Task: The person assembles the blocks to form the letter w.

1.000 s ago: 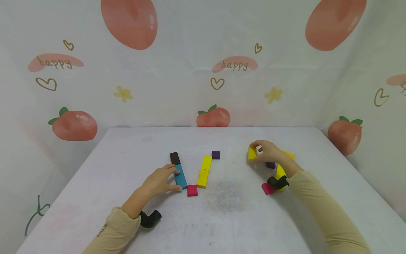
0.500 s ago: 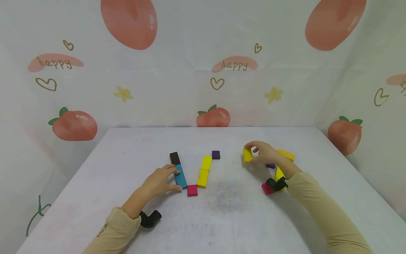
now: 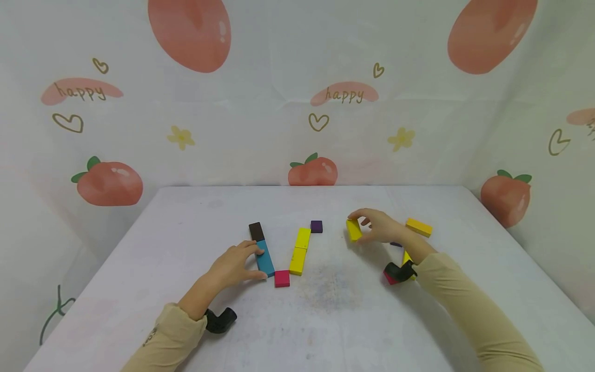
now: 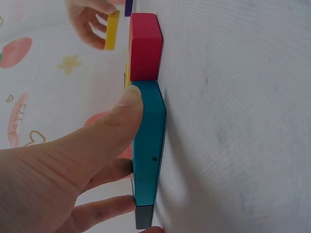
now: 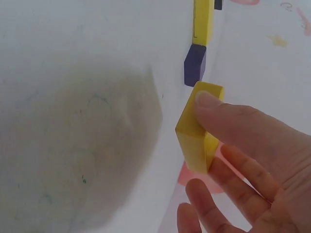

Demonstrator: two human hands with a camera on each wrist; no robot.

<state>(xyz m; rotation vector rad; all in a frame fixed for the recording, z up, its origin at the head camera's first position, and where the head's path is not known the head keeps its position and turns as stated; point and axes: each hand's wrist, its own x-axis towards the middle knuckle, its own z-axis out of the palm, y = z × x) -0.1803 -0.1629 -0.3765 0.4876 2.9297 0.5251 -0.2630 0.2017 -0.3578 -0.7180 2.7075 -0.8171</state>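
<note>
My right hand (image 3: 383, 227) pinches a yellow block (image 3: 354, 230) between thumb and fingers, right of the small purple block (image 3: 316, 227). In the right wrist view the thumb lies on one face of that yellow block (image 5: 199, 128), and the other fingers spread below. My left hand (image 3: 234, 263) rests at a blue block (image 3: 265, 259), fingers fairly straight. In the left wrist view its thumb touches the edge of the blue block (image 4: 149, 145) near the red block (image 4: 146, 46), and its fingertips meet the side toward the dark block (image 4: 144, 217).
Between the hands, two yellow blocks (image 3: 300, 251) lie end to end, their near end by the red block (image 3: 281, 279). At right are an orange-yellow block (image 3: 419, 227), another red block (image 3: 389, 278) and more partly hidden blocks. A printed cloth (image 3: 260, 129) hangs behind the table (image 3: 325, 336).
My right hand has moved left with the yellow block, toward the small purple block, uncovering the orange-yellow block at right. My left hand has stayed at the blue block.
</note>
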